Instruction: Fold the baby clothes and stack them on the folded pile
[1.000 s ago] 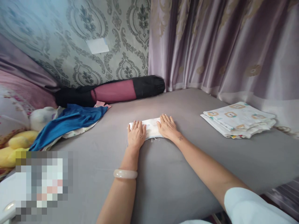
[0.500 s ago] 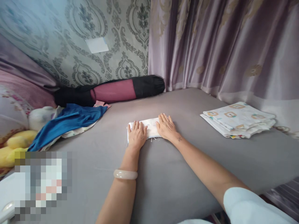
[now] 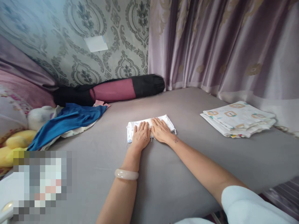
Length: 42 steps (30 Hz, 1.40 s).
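Observation:
A small folded white cloth (image 3: 168, 120) lies flat on the grey bed sheet (image 3: 177, 183), a few loose threads at its near edge. My left hand (image 3: 141, 136) rests palm down on its left-middle part, fingers stretched out. Close beside it, my right hand (image 3: 161, 130) lies flat on the cloth as well, fingers extended. Both ends of the cloth stick out past my hands; its middle is mostly covered by them. Neither hand grips anything.
To the right sits a stack of folded white printed cloths (image 3: 237, 119). A blue cloth (image 3: 70, 119) and yellow plush toy (image 3: 18, 143) are at left. Along the wall lies a black and maroon roll (image 3: 114, 90). A blurred patch (image 3: 44, 180) covers the lower left.
Both hands have slid inward along the cloth, my right hand leftward and my left hand slightly rightward, baring the cloth's two ends.

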Tool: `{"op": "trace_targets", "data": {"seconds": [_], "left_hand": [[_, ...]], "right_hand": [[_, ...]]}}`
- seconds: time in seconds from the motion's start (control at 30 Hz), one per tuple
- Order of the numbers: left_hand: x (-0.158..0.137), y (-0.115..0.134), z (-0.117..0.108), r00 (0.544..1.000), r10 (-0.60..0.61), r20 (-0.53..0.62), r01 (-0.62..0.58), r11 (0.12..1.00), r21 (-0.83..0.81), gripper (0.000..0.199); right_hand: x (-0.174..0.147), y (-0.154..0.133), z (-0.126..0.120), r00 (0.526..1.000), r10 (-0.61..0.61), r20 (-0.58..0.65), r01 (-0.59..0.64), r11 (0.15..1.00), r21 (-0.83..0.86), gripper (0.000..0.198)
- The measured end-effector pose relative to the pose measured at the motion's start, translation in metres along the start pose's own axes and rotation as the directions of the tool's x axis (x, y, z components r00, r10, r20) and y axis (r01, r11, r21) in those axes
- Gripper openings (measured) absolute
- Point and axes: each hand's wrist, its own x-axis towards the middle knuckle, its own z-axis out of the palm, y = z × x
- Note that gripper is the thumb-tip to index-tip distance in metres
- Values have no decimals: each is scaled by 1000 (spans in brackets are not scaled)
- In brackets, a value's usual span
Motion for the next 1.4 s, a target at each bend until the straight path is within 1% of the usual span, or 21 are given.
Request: {"op": "trace_targets", "data": {"seconds": [0.1, 0.2, 0.3, 0.37, 0.43, 0.63, 0.7, 0.77, 0.87, 0.97, 1.07, 1.13, 1.2, 1.27, 1.3, 1.33, 1.4], "left_hand": [[0, 0, -2, 998, -11, -55, 12, 1000, 18, 50], [0, -1, -2, 992, -75, -101, 79, 996, 39, 51], [-1, -3, -1, 994, -94, -56, 97, 994, 52, 54], [-1, -4, 0, 996, -84, -28, 85, 995, 59, 56], [-1, -5, 2, 996, -82, -23, 84, 994, 65, 56], [0, -4, -1, 995, -83, -57, 86, 995, 55, 53], [0, -5, -4, 988, -120, -95, 125, 991, 48, 53], [0, -6, -6, 975, -181, -129, 188, 981, 45, 54], [-1, -9, -6, 965, -240, -102, 246, 968, 52, 54], [-2, -11, -4, 967, -247, -57, 251, 965, 71, 52], [-2, -12, -3, 967, -249, -52, 252, 965, 69, 52], [-2, -13, -3, 969, -240, -62, 243, 968, 57, 50], [-2, -15, -5, 969, -227, -101, 232, 971, 48, 47], [-3, -19, -8, 957, -241, -163, 251, 967, 42, 45], [-4, -21, -10, 943, -273, -191, 283, 959, 31, 45], [-4, -24, -12, 919, -334, -207, 345, 939, 17, 47], [-5, -29, -14, 855, -474, -212, 486, 874, 8, 52]], "right_hand": [[-1, 1, -4, 1000, 25, -19, -25, 1000, -8, 58], [-1, 4, -7, 994, 89, -61, -91, 995, -32, 59], [-1, 7, -9, 989, 147, -35, -148, 988, -37, 60], [-1, 8, -9, 987, 161, -7, -161, 986, -36, 61], [0, 8, -8, 986, 165, 5, -165, 986, -37, 61], [1, 9, -8, 986, 167, -1, -167, 985, -41, 61], [1, 12, -10, 982, 188, -26, -190, 980, -52, 61], [2, 17, -12, 973, 226, -50, -229, 971, -64, 61], [3, 23, -12, 957, 287, -29, -289, 955, -61, 62], [3, 25, -10, 950, 312, 7, -311, 949, -51, 62], [4, 24, -9, 951, 310, 8, -310, 950, -38, 62], [4, 22, -10, 949, 314, -6, -314, 949, -27, 61], [4, 20, -13, 948, 318, -27, -319, 948, -17, 59], [4, 21, -17, 939, 340, -58, -341, 940, -5, 55], [4, 22, -19, 927, 366, -82, -367, 930, -2, 53], [3, 24, -21, 913, 394, -109, -396, 918, -3, 50], [3, 30, -25, 880, 450, -150, -456, 890, -6, 44]]}}
